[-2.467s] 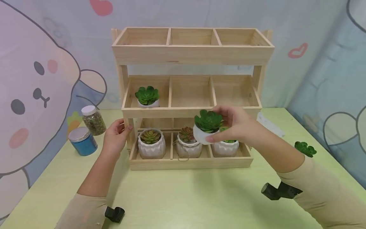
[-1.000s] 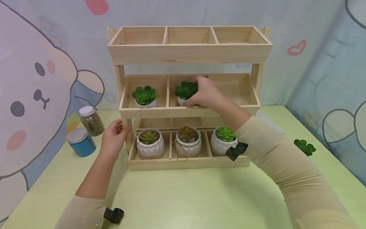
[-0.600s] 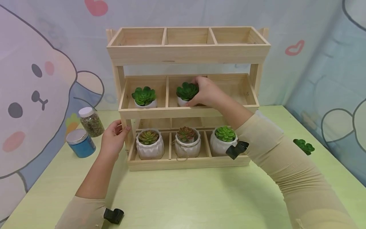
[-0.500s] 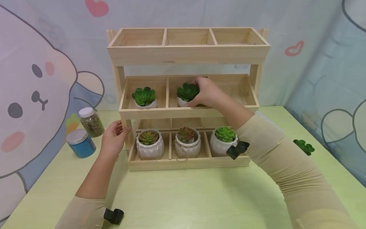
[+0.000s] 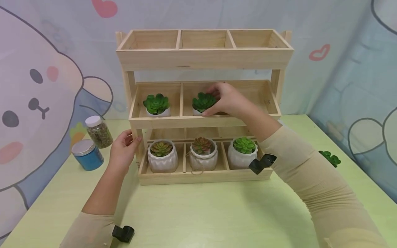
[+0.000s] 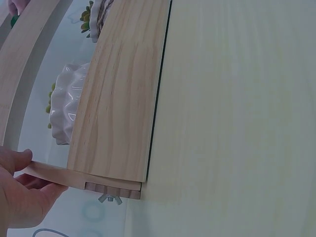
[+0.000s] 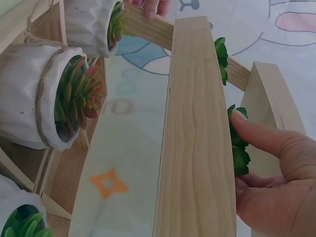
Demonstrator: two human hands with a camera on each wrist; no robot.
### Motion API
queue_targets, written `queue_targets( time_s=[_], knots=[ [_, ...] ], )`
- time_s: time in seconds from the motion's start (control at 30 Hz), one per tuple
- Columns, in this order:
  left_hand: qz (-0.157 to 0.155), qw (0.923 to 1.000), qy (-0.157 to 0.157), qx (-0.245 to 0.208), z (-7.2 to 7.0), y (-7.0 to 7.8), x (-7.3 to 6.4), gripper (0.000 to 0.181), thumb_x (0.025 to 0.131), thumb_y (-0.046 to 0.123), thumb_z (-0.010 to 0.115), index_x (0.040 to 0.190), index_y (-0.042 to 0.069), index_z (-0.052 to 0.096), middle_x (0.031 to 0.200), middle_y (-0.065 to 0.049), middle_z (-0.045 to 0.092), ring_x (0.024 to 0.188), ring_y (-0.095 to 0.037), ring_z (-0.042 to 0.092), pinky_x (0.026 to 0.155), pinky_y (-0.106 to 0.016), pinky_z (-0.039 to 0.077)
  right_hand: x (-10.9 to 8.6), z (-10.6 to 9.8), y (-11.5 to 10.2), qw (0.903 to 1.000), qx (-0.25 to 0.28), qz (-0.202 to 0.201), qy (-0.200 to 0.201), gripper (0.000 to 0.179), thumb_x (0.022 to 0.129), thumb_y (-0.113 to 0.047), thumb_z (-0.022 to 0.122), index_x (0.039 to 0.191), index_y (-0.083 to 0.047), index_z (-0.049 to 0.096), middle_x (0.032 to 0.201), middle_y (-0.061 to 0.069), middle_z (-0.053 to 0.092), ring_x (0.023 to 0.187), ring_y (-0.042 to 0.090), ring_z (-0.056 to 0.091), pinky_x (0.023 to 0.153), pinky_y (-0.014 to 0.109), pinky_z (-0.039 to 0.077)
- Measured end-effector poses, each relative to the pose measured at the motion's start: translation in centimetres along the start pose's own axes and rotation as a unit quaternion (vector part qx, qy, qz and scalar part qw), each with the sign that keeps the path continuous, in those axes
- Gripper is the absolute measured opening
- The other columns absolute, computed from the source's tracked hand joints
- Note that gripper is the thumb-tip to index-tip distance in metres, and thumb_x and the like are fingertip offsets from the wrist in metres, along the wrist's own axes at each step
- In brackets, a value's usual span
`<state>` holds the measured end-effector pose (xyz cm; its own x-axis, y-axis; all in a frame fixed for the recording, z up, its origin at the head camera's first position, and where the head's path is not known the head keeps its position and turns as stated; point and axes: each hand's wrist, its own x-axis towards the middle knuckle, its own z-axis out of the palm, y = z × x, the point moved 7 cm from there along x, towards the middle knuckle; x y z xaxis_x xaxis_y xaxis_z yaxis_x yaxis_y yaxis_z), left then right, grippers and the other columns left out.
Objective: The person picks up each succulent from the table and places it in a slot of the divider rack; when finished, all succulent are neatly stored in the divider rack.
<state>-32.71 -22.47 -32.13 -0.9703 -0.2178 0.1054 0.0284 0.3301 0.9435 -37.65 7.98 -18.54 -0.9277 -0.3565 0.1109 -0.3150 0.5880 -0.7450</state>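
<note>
A three-tier wooden plant rack (image 5: 204, 60) stands on the table. My left hand (image 5: 124, 150) grips its left upright, thumb and fingers on either side of the wood (image 6: 54, 174) in the left wrist view. My right hand (image 5: 231, 100) reaches into the middle tier's centre compartment and holds a small green succulent (image 5: 204, 101) in a white pot there, thumb at the pot rim and fingers behind the leaves. In the right wrist view the front board (image 7: 197, 133) hides its pot. Another green potted succulent (image 5: 156, 104) sits in the compartment to the left.
Three white pots with succulents stand in the bottom tier: left (image 5: 162, 160), centre (image 5: 203, 158) and right (image 5: 242, 156). A jar of dried bits (image 5: 100, 134) and a blue jar (image 5: 88, 156) stand at left. Another green succulent (image 5: 330, 158) is at far right.
My right hand has carried the green potted succulent from in front of the rack into the middle tier's centre compartment, then shifted slightly right. The left hand stays on the upright.
</note>
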Motion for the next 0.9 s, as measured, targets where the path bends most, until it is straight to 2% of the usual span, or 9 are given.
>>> queue_targets(
  time_s=[0.17,0.33,0.5,0.67,0.73,0.9],
  knots=[
    [0.001,1.0000,0.003,0.002,-0.2,-0.1,0.0,0.048,0.096,0.019,0.054,0.140,0.005,0.040,0.138,-0.018,0.045,0.125,-0.032,0.043,0.101,-0.047,0.037,-1.2,-0.5,-0.1,0.9971,0.067,-0.031,0.016,0.070,0.068,-0.008,0.085,0.128,-0.001,0.048,0.125,0.008,0.052,0.115,0.021,0.050,0.096,0.031,0.042],
    [0.000,1.0000,0.004,0.001,-0.2,-0.1,-0.1,0.048,0.096,0.018,0.054,0.140,0.005,0.040,0.138,-0.018,0.045,0.125,-0.032,0.043,0.101,-0.047,0.036,-3.6,-1.8,0.2,0.9887,0.129,-0.063,0.044,0.062,0.071,-0.008,0.083,0.124,0.000,0.050,0.125,0.009,0.055,0.116,0.022,0.051,0.098,0.031,0.041],
    [-0.006,1.0000,0.001,0.001,-0.1,-0.1,0.0,0.049,0.096,0.019,0.054,0.141,0.006,0.039,0.139,-0.017,0.044,0.126,-0.032,0.043,0.102,-0.048,0.036,-6.8,-3.7,1.0,0.9759,0.177,-0.098,0.082,0.049,0.074,-0.004,0.079,0.115,0.002,0.054,0.120,0.015,0.059,0.113,0.025,0.054,0.096,0.032,0.043],
    [-0.008,1.0000,-0.005,-0.002,0.2,0.0,0.0,0.050,0.097,0.021,0.053,0.142,0.006,0.038,0.140,-0.017,0.044,0.127,-0.032,0.042,0.101,-0.048,0.036,-10.6,-5.9,2.2,0.9542,0.232,-0.155,0.108,0.039,0.075,0.008,0.074,0.110,0.006,0.056,0.114,0.013,0.063,0.108,0.022,0.058,0.094,0.026,0.044],
    [-0.009,0.9999,-0.007,-0.004,0.3,0.0,0.0,0.050,0.097,0.021,0.053,0.142,0.006,0.038,0.140,-0.017,0.043,0.127,-0.032,0.042,0.101,-0.047,0.036,-12.2,-6.8,3.0,0.9477,0.248,-0.165,0.115,0.037,0.076,0.012,0.071,0.110,0.007,0.056,0.112,0.012,0.063,0.107,0.021,0.059,0.093,0.024,0.045],
    [-0.010,0.9999,-0.006,-0.003,0.6,0.0,0.2,0.050,0.097,0.020,0.053,0.142,0.007,0.038,0.140,-0.016,0.043,0.127,-0.032,0.042,0.101,-0.048,0.036,-16.0,-8.7,6.2,0.9415,0.257,-0.164,0.144,0.040,0.076,0.017,0.067,0.114,0.010,0.054,0.114,0.013,0.062,0.107,0.019,0.059,0.090,0.023,0.046]
  ],
)
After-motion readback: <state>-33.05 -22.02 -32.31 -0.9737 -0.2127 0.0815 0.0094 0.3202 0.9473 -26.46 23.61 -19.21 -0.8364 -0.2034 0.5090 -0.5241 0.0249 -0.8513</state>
